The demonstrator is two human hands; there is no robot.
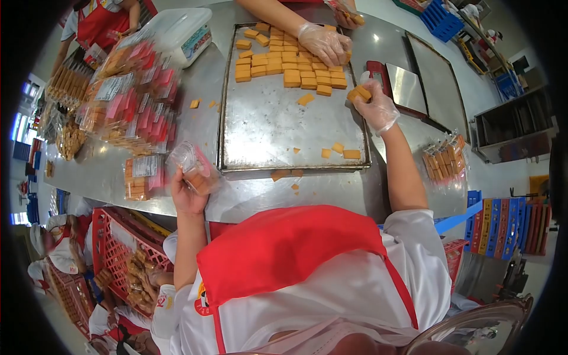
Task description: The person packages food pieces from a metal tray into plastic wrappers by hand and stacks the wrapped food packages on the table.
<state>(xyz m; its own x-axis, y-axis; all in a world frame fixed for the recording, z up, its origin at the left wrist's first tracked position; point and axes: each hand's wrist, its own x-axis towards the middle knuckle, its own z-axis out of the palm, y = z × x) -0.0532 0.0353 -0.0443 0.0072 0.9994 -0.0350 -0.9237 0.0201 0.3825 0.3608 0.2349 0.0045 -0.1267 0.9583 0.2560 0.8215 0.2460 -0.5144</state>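
Observation:
My bare left hand grips a clear plastic bag with biscuits and a pink slip inside, at the table's near edge. In a clear glove, my right hand pinches a few orange-brown biscuits beside the tray's right rim. The metal baking tray bears rows of rectangular biscuits toward its far side, with loose pieces near its front. A co-worker's gloved hand rests over the biscuits from across the table; their other hand holds a bag.
Packed biscuit bags are heaped at left, near a plastic tub. A red scale with a steel plate and another tray lie right. More bags sit at the right edge. A red crate stands lower left.

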